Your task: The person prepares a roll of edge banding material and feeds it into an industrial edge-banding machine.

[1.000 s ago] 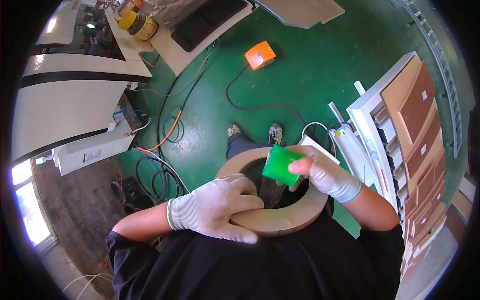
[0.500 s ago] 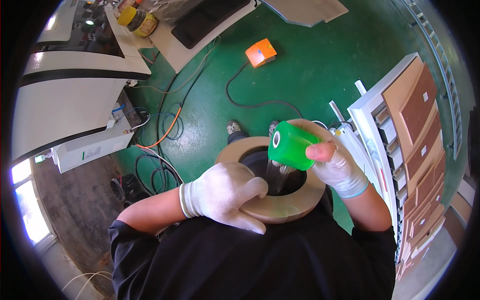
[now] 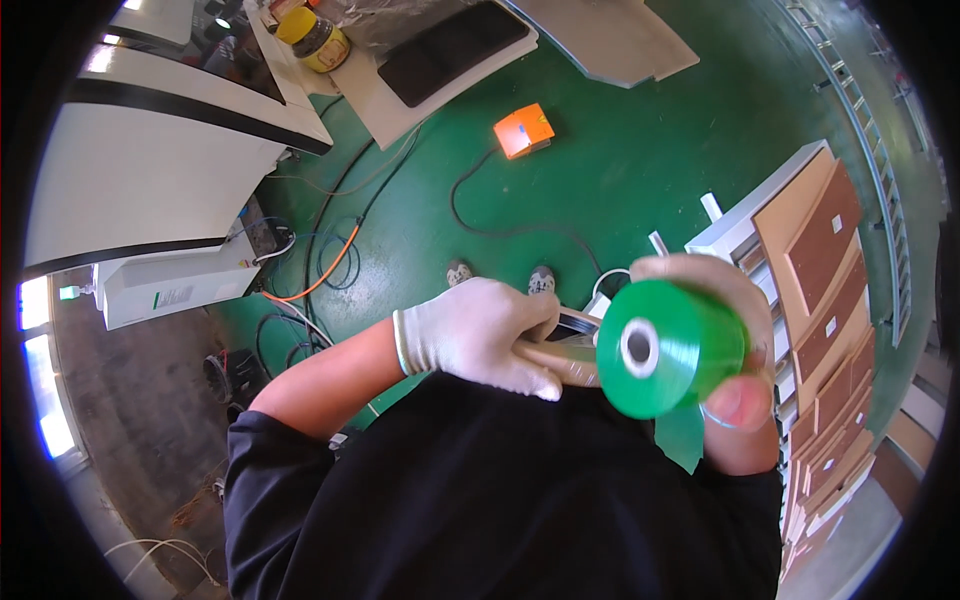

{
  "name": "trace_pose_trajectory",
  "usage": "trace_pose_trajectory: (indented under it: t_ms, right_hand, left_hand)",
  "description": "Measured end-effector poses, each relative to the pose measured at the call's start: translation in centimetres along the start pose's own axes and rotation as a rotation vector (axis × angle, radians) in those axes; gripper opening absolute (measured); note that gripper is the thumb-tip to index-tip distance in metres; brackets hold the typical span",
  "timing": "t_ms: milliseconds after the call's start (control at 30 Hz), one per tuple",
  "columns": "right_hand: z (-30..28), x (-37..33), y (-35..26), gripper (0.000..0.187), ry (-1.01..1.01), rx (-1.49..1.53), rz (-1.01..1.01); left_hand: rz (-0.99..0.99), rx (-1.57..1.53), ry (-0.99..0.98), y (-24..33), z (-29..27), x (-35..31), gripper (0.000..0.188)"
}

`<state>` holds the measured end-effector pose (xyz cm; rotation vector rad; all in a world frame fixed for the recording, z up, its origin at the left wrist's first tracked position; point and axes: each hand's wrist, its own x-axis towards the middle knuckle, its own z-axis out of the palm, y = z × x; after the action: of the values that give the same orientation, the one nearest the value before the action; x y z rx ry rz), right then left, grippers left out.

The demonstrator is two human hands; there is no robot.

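Note:
My left hand, in a white knit glove, grips the rim of a tan ring-shaped coil, perhaps edge banding. The coil is tipped so that it shows nearly edge-on in front of my body. Its right part is hidden behind a green roll of stretch film. My right hand, gloved with a bare thumb tip, is closed around that roll. The roll's white core faces left toward the camera, and the roll is held close up to it. The right hand is slightly blurred.
A foot pedal in orange lies on the green floor with its cable. White machinery and loose hoses are at the left. Brown boards lean on the right. A worktable at the upper left carries a yellow-lidded jar.
My right hand has moved the green roll rightward and nearer the camera, turning its core into view. The tan coil has tipped from showing its open ring to nearly edge-on, still in my left hand.

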<state>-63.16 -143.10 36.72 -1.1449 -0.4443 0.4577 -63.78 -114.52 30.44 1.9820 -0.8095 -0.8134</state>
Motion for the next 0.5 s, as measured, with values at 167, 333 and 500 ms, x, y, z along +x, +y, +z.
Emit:
trace_pose_trajectory:
  t_ms: [167,333,500]
  right_hand:
    - [-0.3,0.0,-2.8,0.077,-0.36,-0.39,-0.104]
    - [1.6,-2.9,-3.8,0.073,-0.351,-1.051,-0.191]
    - [-0.8,-4.0,-0.2,0.073,-0.165,-1.411,-0.225]
  left_hand:
    - [-0.147,-0.444,-0.165,-1.0,-1.3,1.5,0.103]
    - [-0.221,-0.551,-0.107,0.7,-2.0,2.8,0.072]
    - [-0.231,-0.782,0.131,3.0,-2.4,3.0,0.044]
